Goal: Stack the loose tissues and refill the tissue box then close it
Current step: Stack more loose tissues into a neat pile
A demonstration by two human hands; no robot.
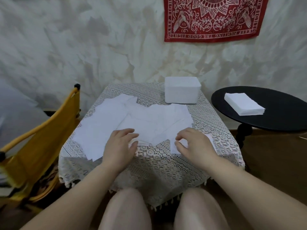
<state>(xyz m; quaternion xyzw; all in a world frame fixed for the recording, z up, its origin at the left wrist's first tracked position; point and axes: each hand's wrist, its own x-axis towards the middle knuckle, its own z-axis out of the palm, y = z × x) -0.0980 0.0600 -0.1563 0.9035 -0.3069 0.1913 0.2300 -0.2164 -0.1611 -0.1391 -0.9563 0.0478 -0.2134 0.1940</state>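
Loose tissues (141,120) spread mid-frame, tissue box (181,90) just above. Left hand (120,145) relaxed, flat on sheets; right hand (193,145) pinching one tissue's edge. Best gathered gently inward, corners squared, thin paper never dragged.

The only lettering stands on the red bandana (214,19) hung on the wall. Its white border carries a repeated line, seen mirrored and upside down along the lower edge, reading "KEEP FIGHTING THE GOOD FIGHT" (twice along that edge, as far as the letters can be made out). The left edge of the border also shows "KEEP FIGHT…", and the right edge carries further letters too blurred to read. A small circled mark sits at the lower left corner, unreadable.
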